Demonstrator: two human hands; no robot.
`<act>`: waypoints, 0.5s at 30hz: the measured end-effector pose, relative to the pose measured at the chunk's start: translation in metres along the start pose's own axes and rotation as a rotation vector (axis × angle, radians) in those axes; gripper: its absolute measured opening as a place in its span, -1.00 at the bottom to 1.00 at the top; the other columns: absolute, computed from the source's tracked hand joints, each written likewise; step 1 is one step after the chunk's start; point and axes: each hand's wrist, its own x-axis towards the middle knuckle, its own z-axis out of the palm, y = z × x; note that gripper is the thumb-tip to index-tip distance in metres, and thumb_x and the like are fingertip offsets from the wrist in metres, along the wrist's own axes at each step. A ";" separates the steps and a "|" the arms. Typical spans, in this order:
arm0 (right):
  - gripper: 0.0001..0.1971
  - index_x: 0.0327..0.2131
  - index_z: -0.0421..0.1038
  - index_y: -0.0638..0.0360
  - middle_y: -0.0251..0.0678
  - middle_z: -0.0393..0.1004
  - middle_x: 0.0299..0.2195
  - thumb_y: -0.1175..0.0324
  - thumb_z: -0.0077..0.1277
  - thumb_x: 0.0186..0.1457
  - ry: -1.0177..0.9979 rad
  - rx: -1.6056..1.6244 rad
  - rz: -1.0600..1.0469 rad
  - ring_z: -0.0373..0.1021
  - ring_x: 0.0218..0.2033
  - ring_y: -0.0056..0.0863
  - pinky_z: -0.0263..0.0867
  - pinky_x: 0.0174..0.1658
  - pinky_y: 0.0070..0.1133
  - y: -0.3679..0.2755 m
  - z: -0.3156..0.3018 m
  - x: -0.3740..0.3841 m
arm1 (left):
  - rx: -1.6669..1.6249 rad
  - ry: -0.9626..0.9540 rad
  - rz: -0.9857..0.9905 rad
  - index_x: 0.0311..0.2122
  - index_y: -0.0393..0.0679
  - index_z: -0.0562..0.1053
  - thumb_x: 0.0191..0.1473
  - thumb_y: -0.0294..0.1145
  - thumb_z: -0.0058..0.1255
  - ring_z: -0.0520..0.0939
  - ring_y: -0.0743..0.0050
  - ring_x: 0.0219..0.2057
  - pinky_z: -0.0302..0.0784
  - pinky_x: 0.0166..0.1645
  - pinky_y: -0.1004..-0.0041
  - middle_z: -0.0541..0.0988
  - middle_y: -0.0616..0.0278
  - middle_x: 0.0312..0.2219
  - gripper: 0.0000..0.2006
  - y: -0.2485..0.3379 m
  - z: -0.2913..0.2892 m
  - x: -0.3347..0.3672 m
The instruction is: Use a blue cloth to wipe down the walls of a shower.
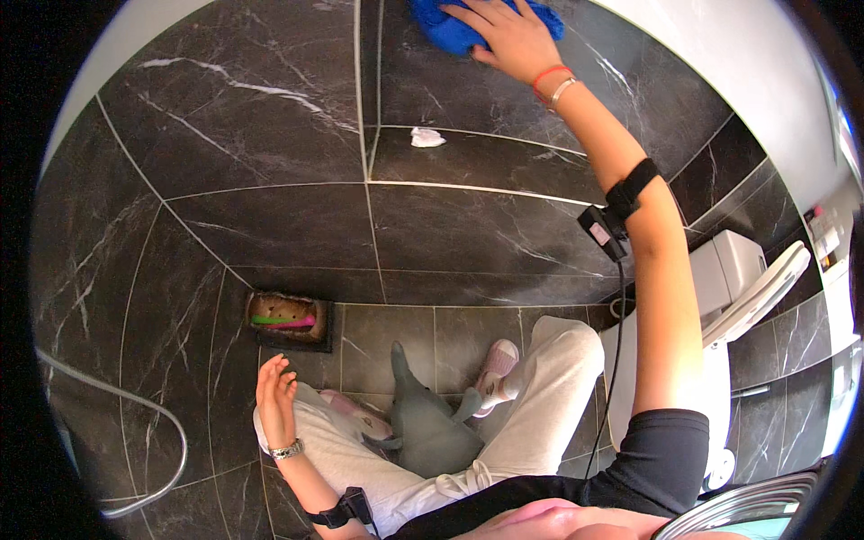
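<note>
My right hand (515,43) is stretched up to the dark marbled wall tiles, its fingers laid over a bright blue cloth (441,29) pressed against them. Part of the cloth is cut off by the upper edge of the view. Below it, a small crumpled white piece (427,137), like tissue, lies on the tiled ledge (504,171). My left hand (277,391) is raised beside my left knee, fingers loosely bent and apart, with nothing in them.
A recess (288,319) at the wall's foot holds green and pink items. Between my legs is a grey dolphin-shaped thing (430,427). The toilet (666,387) stands right, its lid (760,292) raised. A shower hose (180,441) hangs left; a black cable (617,346) runs from my right arm strap.
</note>
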 end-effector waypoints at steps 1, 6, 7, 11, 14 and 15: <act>-0.31 0.05 0.09 -0.03 -0.31 0.23 -0.04 0.22 0.09 -0.25 -0.032 -0.035 0.014 0.20 -0.04 -0.41 -0.17 0.17 -0.30 0.008 0.001 -0.013 | -0.018 -0.013 0.007 -0.13 -0.16 0.33 0.10 -0.29 -0.20 0.42 0.63 -0.34 0.32 -0.24 0.61 0.43 0.33 -0.26 -0.74 -0.002 0.001 0.001; -0.39 0.03 0.12 -0.04 -0.20 0.03 0.10 0.24 0.08 -0.18 -0.112 -0.030 0.188 0.02 0.09 -0.14 -0.04 0.12 -0.29 0.062 0.007 -0.092 | 0.016 -0.024 -0.012 -0.14 -0.15 0.34 0.09 -0.30 -0.18 0.42 0.63 -0.34 0.32 -0.24 0.61 0.43 0.33 -0.27 -0.75 -0.002 0.017 0.006; -0.39 0.03 0.12 -0.04 -0.20 0.03 0.10 0.24 0.08 -0.18 -0.118 -0.032 0.193 0.02 0.09 -0.14 -0.04 0.12 -0.29 0.071 0.006 -0.106 | 0.054 -0.023 -0.015 -0.14 -0.15 0.34 0.09 -0.29 -0.18 0.42 0.63 -0.35 0.32 -0.24 0.61 0.43 0.34 -0.27 -0.75 -0.003 0.020 0.008; -0.31 0.00 0.13 -0.11 -0.31 0.08 0.07 0.37 0.16 -0.32 0.053 -0.063 0.421 0.09 0.06 -0.28 0.05 0.09 -0.38 0.101 0.004 -0.168 | 0.088 -0.028 -0.028 -0.15 -0.14 0.34 0.09 -0.28 -0.18 0.43 0.64 -0.35 0.33 -0.25 0.62 0.43 0.34 -0.27 -0.75 -0.005 0.021 0.013; -0.28 0.01 0.09 0.01 -0.20 -0.01 0.10 0.34 0.19 -0.32 0.067 -0.107 0.674 0.04 0.09 -0.21 0.08 0.08 -0.42 0.121 0.002 -0.212 | 0.085 -0.003 -0.030 -0.15 -0.14 0.35 0.09 -0.28 -0.17 0.43 0.65 -0.35 0.33 -0.25 0.62 0.44 0.35 -0.28 -0.75 -0.006 0.027 0.014; -0.26 0.01 0.06 0.07 -0.15 -0.05 0.12 0.33 0.19 -0.31 0.091 -0.143 0.745 0.01 0.10 -0.17 0.09 0.08 -0.43 0.125 0.005 -0.227 | 0.090 -0.001 -0.031 -0.15 -0.14 0.35 0.09 -0.28 -0.17 0.43 0.65 -0.35 0.33 -0.25 0.62 0.44 0.35 -0.28 -0.75 -0.006 0.027 0.014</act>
